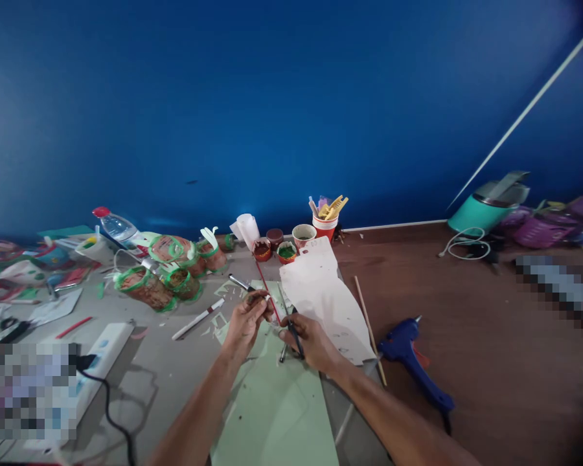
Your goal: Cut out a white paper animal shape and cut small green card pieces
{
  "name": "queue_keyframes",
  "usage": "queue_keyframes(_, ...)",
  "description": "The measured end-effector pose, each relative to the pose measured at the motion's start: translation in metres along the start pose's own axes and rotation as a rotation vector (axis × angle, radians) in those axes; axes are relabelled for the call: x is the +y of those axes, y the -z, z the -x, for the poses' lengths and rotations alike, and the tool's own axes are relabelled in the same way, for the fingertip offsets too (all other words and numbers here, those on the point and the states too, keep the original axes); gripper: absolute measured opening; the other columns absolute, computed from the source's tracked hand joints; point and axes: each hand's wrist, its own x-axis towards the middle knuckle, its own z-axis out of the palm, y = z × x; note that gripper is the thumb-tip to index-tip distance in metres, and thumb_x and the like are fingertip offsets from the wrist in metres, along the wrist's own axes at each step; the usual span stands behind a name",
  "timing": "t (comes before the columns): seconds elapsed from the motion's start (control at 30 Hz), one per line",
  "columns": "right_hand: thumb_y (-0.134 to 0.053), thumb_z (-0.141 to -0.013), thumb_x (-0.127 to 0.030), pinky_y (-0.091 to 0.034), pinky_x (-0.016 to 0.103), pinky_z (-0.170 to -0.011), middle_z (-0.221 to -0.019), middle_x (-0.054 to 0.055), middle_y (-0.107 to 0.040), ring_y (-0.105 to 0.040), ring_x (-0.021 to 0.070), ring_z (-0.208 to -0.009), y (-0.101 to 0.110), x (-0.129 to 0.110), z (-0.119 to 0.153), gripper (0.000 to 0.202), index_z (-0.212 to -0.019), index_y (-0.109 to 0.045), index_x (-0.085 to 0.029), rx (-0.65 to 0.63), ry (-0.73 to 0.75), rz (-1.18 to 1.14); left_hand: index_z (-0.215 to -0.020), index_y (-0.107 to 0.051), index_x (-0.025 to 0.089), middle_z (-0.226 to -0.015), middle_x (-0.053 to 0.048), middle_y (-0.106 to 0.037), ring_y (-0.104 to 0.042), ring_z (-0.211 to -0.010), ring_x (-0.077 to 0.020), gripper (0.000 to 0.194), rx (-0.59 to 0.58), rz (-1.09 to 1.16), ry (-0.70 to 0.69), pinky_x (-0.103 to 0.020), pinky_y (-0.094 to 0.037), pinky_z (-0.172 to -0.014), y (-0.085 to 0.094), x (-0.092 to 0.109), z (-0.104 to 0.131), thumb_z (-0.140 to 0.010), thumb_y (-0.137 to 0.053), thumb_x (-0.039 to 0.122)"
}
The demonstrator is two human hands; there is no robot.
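Observation:
My left hand (247, 318) is closed in a pinch on a small white piece of paper (268, 299), mostly hidden by the fingers. My right hand (311, 341) is wrapped round dark-handled scissors (295, 338), whose blades point away from me toward the left fingers. A thin red stick (263, 278) runs between the hands; whether a hand touches it I cannot tell. Below both hands lies a pale green sheet (272, 408). A large white cut sheet (328, 298) lies right of the scissors. A pen (240, 283) sits just beyond my left hand.
Brown pots with green rims (148, 288) stand at left, near a water bottle (119, 226). Paint cups (287, 253) and a red cup of tools (325, 226) stand by the blue wall. A blue glue gun (412, 356) lies right; a power strip (107, 353) lies left.

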Motion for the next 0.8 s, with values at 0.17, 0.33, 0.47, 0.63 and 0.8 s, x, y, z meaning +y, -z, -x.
queue_keyframes(0.17, -0.067, -0.074, -0.043, -0.025, 0.022, -0.045, -0.054, -0.008, -0.039, -0.031, 0.0069, -0.049, 0.000, 0.002, 0.000, 0.031, -0.085, -0.057, -0.016, -0.024, -0.031, 0.061, -0.082, -0.062, 0.014, -0.064, 0.000, -0.063, -0.055, -0.055, -0.0098, 0.035, 0.018, -0.026, -0.040, -0.023, -0.043, -0.054, 0.005, -0.009, -0.004, -0.061, -0.079, 0.034)
queue_keyframes(0.33, -0.067, -0.074, -0.038, -0.027, 0.021, -0.044, -0.055, -0.006, -0.041, -0.033, 0.0077, -0.050, 0.000, 0.005, 0.000, 0.026, -0.085, -0.060, -0.016, -0.004, -0.026, 0.119, -0.077, -0.060, 0.014, -0.060, 0.001, -0.061, -0.052, -0.051, -0.0085, 0.030, 0.016, -0.042, 0.001, -0.022, -0.040, -0.052, 0.006, -0.013, 0.000, -0.065, -0.076, 0.036)
queue_keyframes(0.47, -0.067, -0.074, -0.035, -0.029, 0.021, -0.045, -0.056, -0.006, -0.042, -0.035, 0.0080, -0.051, -0.001, 0.006, 0.000, 0.025, -0.088, -0.060, -0.015, -0.022, -0.030, 0.167, -0.076, -0.059, 0.015, -0.058, 0.002, -0.059, -0.050, -0.051, -0.0078, 0.030, -0.006, -0.047, 0.017, -0.020, -0.038, -0.051, 0.006, -0.014, 0.003, -0.067, -0.075, 0.038)
queue_keyframes(0.63, -0.065, -0.075, -0.032, -0.030, 0.021, -0.047, -0.055, -0.006, -0.042, -0.037, 0.0086, -0.051, -0.002, 0.005, 0.001, 0.022, -0.089, -0.060, -0.015, -0.025, -0.019, 0.176, -0.073, -0.059, 0.015, -0.054, 0.003, -0.055, -0.048, -0.049, -0.0074, 0.031, -0.015, -0.079, 0.034, -0.020, -0.035, -0.048, 0.008, -0.015, 0.004, -0.067, -0.075, 0.040)
queue_keyframes(0.8, -0.065, -0.074, -0.031, -0.030, 0.021, -0.047, -0.057, -0.005, -0.044, -0.037, 0.0088, -0.052, -0.002, 0.004, 0.002, 0.023, -0.090, -0.061, -0.015, -0.028, -0.013, 0.191, -0.070, -0.058, 0.014, -0.052, 0.003, -0.054, -0.045, -0.047, -0.0069, 0.035, -0.051, -0.082, 0.073, -0.019, -0.031, -0.045, 0.006, -0.011, 0.006, -0.062, -0.077, 0.043)
